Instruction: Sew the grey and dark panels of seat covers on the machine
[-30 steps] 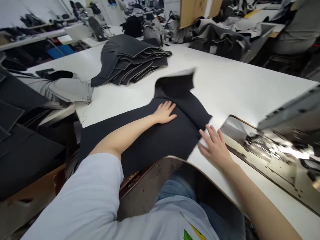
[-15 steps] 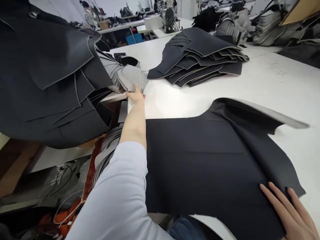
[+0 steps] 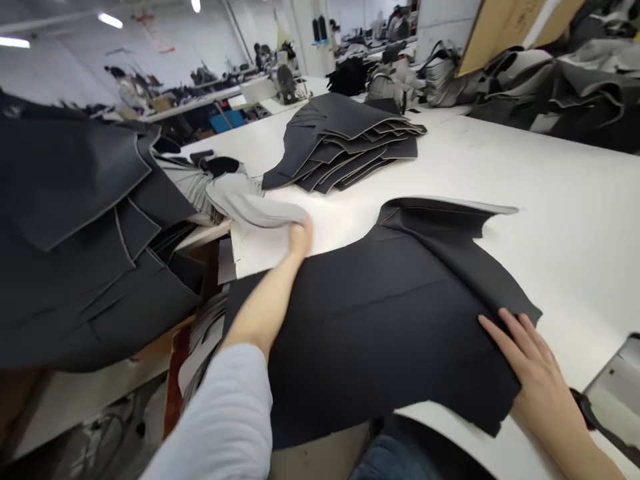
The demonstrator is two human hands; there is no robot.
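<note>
Ref = black cloth [image 3: 360, 333], laid out on white table [image 3: 575, 200], its far R part rumpled up into a flap. R hand [image 3: 533, 367] flat on cloth's R end, fingers spread, pinching nothing. L hand [image 3: 299, 239] at cloth's far L edge, thumb + fingers apparently pinching the end of a grey strip [image 3: 253, 202]; blurred, so exact grip unclear. Done, AFAICT: cloth opened out, w/ thin reddish line nr flap's fold, prob. a seam; strip in hand, stretched from the grey stack [image 3: 193, 190] L of cloth. Whether strip's other end is fully free of stack, can't tell. Not done: strip is off the cloth, no join btwn the two visible, so I'd judge it early for this pair. Also there: dark pile [image 3: 350, 143] beyond cloth + dark sheets [image 3: 75, 233] hanging L of cloth; finished or waiting, can't tell.
</note>
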